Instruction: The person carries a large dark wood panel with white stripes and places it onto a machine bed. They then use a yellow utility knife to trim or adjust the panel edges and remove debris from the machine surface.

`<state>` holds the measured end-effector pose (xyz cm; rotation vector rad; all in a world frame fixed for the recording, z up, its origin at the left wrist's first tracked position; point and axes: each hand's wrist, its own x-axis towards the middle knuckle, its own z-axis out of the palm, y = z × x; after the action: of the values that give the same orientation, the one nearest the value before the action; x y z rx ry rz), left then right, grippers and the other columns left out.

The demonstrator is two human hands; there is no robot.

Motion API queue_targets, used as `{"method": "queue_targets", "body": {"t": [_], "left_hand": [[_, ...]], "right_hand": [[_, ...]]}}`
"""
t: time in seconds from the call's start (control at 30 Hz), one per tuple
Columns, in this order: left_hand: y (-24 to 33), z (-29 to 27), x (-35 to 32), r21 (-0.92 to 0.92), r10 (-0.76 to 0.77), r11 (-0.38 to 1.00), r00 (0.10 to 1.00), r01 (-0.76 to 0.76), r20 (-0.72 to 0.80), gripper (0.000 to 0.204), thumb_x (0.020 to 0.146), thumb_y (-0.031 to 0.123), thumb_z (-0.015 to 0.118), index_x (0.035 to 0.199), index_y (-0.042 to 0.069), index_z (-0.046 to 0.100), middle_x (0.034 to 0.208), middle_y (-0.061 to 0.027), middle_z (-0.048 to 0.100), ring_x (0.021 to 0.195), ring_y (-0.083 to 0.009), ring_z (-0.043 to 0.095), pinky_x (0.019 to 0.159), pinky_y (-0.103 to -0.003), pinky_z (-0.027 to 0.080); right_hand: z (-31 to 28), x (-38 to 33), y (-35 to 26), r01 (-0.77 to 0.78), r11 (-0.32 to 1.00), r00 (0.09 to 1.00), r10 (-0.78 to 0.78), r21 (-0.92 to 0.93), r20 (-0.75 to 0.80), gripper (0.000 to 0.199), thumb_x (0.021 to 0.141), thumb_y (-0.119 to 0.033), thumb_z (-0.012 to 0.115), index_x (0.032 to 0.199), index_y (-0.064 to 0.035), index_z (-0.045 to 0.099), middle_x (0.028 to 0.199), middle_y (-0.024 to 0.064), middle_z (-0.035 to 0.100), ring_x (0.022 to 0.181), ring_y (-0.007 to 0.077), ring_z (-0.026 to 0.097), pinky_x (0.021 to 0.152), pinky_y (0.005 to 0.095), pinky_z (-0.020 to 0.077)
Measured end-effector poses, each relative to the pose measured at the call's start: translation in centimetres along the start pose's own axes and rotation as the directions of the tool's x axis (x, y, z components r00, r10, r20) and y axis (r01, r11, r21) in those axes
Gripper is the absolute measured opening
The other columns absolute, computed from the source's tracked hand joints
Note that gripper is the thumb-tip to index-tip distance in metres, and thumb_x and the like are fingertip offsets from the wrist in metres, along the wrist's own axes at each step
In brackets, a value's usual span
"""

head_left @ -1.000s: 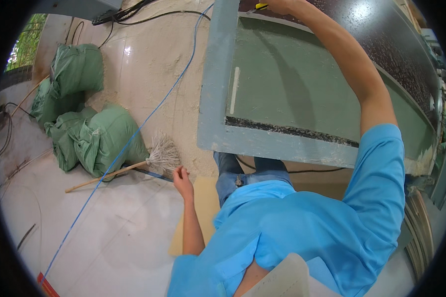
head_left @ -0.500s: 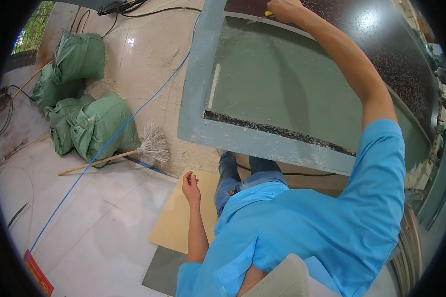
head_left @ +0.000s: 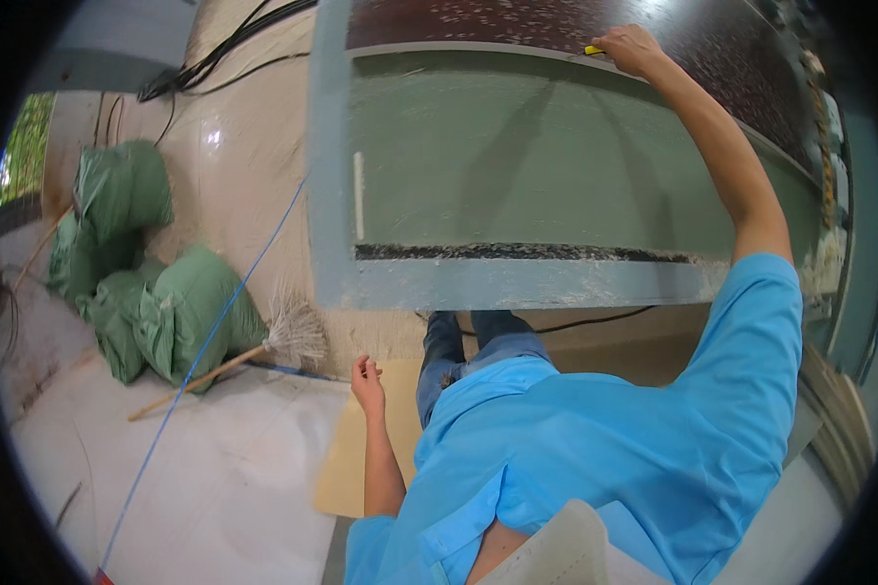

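My right hand (head_left: 626,49) reaches out over the far side of a machine bed and is closed around a small tool with a yellow handle (head_left: 595,50). Its tip lies near the pale front edge of a dark reddish-brown board (head_left: 517,21) strewn with light shavings. Too little of the tool shows to tell its exact kind. Below that edge spreads the bed's green surface (head_left: 439,166), framed in blue-grey (head_left: 439,285). My left hand (head_left: 368,384) hangs low beside my legs, fingers loosely bent and apart, with nothing visible in it.
Several stuffed green sacks (head_left: 200,312) stand on the left, with a wooden-handled mop (head_left: 293,327) against them. A blue cord (head_left: 229,310) crosses in front. Black cables (head_left: 234,49) lie at the upper left. A yellowish board (head_left: 346,468) is on the floor beside me.
My right hand has moved rightward along the dark board's edge with the yellow-handled tool. The view has shifted and turned slightly. My left hand stays low at my side.
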<state>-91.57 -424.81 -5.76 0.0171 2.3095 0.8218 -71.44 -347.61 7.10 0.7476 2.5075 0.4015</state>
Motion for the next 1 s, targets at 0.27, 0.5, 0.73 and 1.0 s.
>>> {"method": "queue_targets", "body": {"t": [0.27,0.5,0.73,1.0], "left_hand": [[-0.6,-0.6,2.9,-0.051,0.060,0.997,0.996,-0.057,0.059,0.032,0.100,0.024,0.053,0.120,0.000,0.057,0.102,-0.0101,0.064,0.087,-0.0183,0.065,0.073,-0.032,0.052],[-1.8,-0.8,5.5,-0.119,0.118,0.989,0.959,-0.090,0.259,0.025,0.100,0.022,0.053,0.115,0.002,0.056,0.096,-0.0097,0.062,0.078,-0.0162,0.062,0.066,-0.028,0.049],[3.9,-4.7,6.4,-0.144,0.180,0.980,0.918,-0.137,0.353,0.030,0.098,0.028,0.055,0.115,0.003,0.056,0.097,-0.0099,0.064,0.080,-0.0183,0.064,0.069,-0.029,0.050],[5.9,-10.1,14.2,-0.061,0.359,0.910,0.707,-0.410,0.609,0.026,0.099,0.025,0.053,0.113,0.003,0.058,0.097,-0.0093,0.065,0.080,-0.0167,0.065,0.066,-0.027,0.048]], "right_hand": [[8.3,-10.2,10.8,-0.220,0.964,0.957,0.243,-0.151,0.158,0.018,0.088,-0.014,0.059,0.102,-0.0160,0.071,0.096,0.0071,0.071,0.094,0.0257,0.069,0.075,0.0405,0.0571],[2.7,-13.4,-5.0,-0.447,0.683,0.832,0.555,0.578,-0.013,0.034,0.094,-0.023,0.049,0.125,-0.0192,0.063,0.110,0.0111,0.068,0.102,0.0291,0.066,0.081,0.0465,0.0540],[-11.8,-22.2,-36.4,0.158,0.010,0.865,0.482,0.987,-0.143,0.040,0.080,-0.033,0.070,0.115,-0.0142,0.065,0.104,0.0147,0.069,0.092,0.0326,0.066,0.078,0.0423,0.0532],[-9.0,-36.7,-60.6,-0.105,-0.073,0.946,0.301,0.992,0.122,0.030,0.083,-0.033,0.062,0.104,-0.0131,0.065,0.099,0.0121,0.068,0.093,0.0336,0.064,0.077,0.0468,0.0501]]}}
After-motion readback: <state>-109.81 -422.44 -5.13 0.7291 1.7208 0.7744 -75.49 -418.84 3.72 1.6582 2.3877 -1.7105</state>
